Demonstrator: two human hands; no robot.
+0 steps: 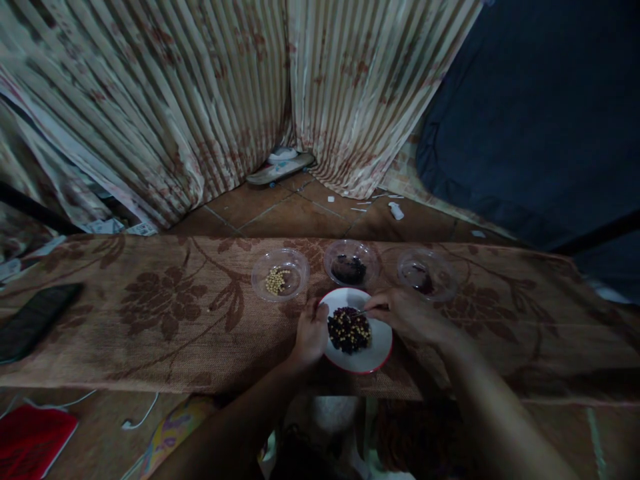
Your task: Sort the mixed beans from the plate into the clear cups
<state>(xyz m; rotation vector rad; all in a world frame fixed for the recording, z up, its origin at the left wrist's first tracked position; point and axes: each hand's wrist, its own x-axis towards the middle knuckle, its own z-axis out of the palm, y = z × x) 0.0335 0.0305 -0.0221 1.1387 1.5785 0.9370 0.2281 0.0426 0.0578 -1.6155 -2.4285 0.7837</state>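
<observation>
A white plate [377,350] with a red rim lies before me at the table's near side, holding a mix of dark and yellowish beans [350,331]. My left hand [311,333] is closed on its left rim, thumb over the edge. In my right hand [395,308] is a thin metal utensil, seemingly a spoon [364,311], whose tip is among the beans. Beyond the plate stand three clear plastic bowls: the left bowl [299,268] has yellowish beans, the middle bowl [370,257] black ones, and the right bowl [440,273] a few dark red ones.
A patterned brown cloth covers the narrow table [175,340]. At its left end lies a dark phone [37,320]. Striped curtains [240,80] hang behind, with a skateboard [280,170] on the tiled floor. A red item [37,440] and a white cable are at lower left.
</observation>
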